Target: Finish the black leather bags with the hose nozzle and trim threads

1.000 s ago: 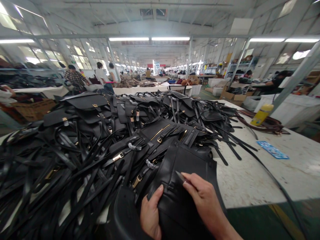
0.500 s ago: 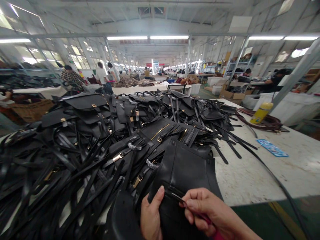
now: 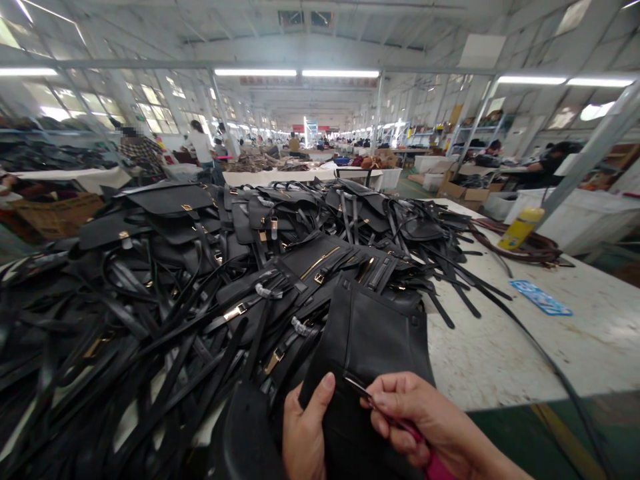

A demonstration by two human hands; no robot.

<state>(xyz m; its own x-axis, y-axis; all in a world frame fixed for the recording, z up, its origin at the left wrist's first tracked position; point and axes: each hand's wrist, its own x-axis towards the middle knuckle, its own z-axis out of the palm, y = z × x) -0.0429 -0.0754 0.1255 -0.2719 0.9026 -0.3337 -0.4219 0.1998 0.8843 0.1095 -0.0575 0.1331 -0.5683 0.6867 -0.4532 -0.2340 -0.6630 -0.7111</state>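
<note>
A black leather bag (image 3: 383, 337) leans towards me at the table's near edge. My left hand (image 3: 306, 427) grips its lower left side, thumb on the front face, other fingers mostly hidden. In my right hand (image 3: 407, 417) is a pink-handled tool (image 3: 356, 387) with a slim metal tip; its exact kind is hard to make out. The tip rests at or just over a seam on the bag's front. Close to my left hand is a curved black leather piece (image 3: 245, 433). Behind lies a heap of black bags (image 3: 200, 267) with straps and gold buckles.
On the pale table (image 3: 480, 367) at right are a blue-and-white card (image 3: 541, 297), a yellow can (image 3: 521, 229) and a coiled brown hose (image 3: 540, 250). A black cable (image 3: 545, 353) runs over the edge. Workers, boxes and metal posts stand farther back.
The tool tip and my right hand have shifted very slightly upward along the bag's front. My left hand keeps its hold, and the bag has tilted a little.
</note>
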